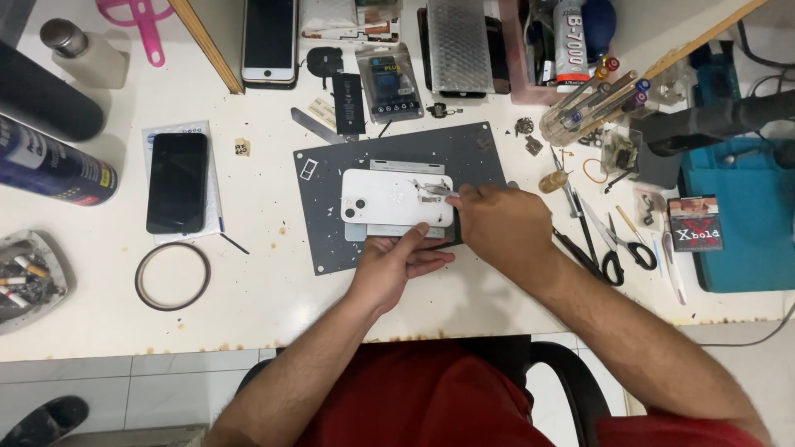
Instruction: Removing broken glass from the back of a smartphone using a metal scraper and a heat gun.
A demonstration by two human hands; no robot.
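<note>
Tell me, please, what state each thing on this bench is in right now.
White phone: face down on the grey mat, back glass cracked.
Left hand: steadying the phone's near edge.
Right hand: holding a metal tool against the back.
Black phone: screen dark.
Scissors: closed.

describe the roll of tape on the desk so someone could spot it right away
Start at the dark grey work mat in the middle of the white desk and look left, just below the black phone. The tape roll is a thin brown ring lying flat, the only open hoop there.
</note>
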